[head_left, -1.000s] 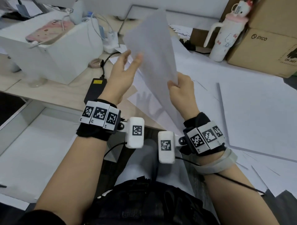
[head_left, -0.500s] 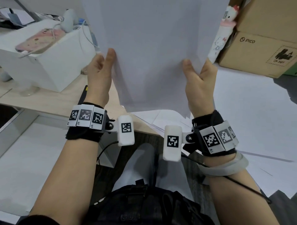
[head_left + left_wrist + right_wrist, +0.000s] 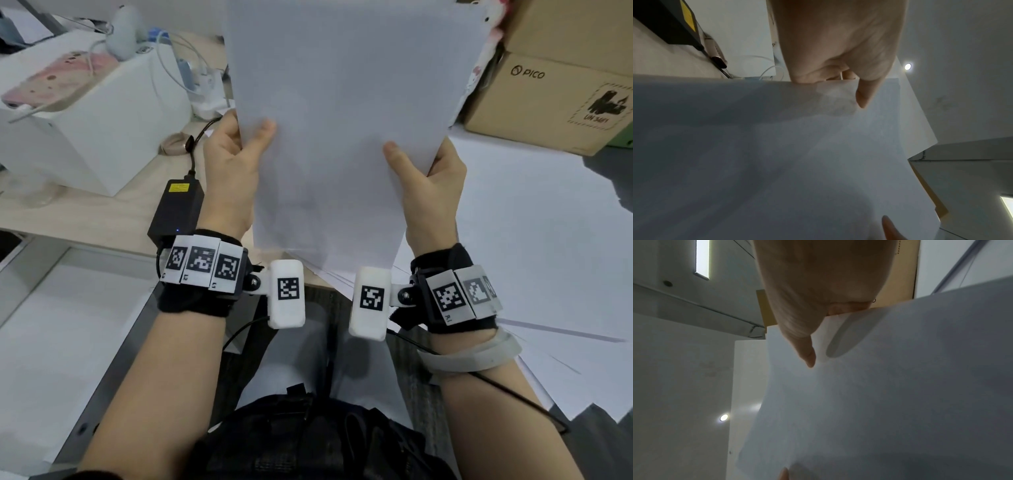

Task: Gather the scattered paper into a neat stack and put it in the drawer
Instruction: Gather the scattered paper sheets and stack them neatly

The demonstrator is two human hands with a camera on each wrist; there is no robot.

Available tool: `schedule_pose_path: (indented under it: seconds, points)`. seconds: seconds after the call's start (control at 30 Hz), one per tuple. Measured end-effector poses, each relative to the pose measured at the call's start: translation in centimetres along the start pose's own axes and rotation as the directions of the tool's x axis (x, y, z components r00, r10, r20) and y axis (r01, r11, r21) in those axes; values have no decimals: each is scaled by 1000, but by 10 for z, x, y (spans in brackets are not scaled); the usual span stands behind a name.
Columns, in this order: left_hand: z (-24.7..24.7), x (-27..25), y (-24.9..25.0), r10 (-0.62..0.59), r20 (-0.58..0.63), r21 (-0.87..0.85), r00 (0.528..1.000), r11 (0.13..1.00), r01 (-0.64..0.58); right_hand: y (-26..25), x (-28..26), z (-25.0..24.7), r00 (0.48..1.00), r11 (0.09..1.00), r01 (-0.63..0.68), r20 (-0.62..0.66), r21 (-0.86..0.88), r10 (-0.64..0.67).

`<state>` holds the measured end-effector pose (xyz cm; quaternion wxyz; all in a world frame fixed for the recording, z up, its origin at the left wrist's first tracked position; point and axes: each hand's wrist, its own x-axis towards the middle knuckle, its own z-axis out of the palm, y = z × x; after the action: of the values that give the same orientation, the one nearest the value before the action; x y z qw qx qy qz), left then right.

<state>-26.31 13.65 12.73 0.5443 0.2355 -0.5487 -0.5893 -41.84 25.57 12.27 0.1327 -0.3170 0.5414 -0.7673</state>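
Thumbs now clamp raised paper stack (image 3: 346, 113) between both hands.

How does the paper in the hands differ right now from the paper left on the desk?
The held paper stands upright off the desk, gathered together, in the grip of the left hand and right hand. The desk paper lies flat, fanned out with sheets overlapping at angles, untouched. Both are plain white sheets.

The cardboard box (image 3: 555, 92) at the desk's far right corner carries the brand "PICO" beside a round logo, and a dashed diamond label marked "UN 3481". The black power adapter (image 3: 176, 209) bears a yellow label, too small to read.
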Motion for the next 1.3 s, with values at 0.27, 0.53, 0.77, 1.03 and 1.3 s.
schedule_pose_path:
  seconds: [0.27,0.53,0.77,1.03,1.3]
  points:
    - [-3,-6,-5,-37,-108,-7,993,999,36,12,-3,-6,998,998,-65,15,3,65]
    - [-3,-8,-24,-79,-107,15,991,997,81,31,-3,-9,993,993,-111,25,-45,112]
    - [-10,2,-61,-216,-144,148,966,960,237,58,2,-8,980,971,-187,36,-147,195]
    - [-23,39,-91,-419,-183,447,889,770,455,83,41,5,967,931,-256,-54,-260,250]
    - [-44,81,-116,-475,-330,655,816,507,560,129,83,14,915,814,-401,-138,-419,380]
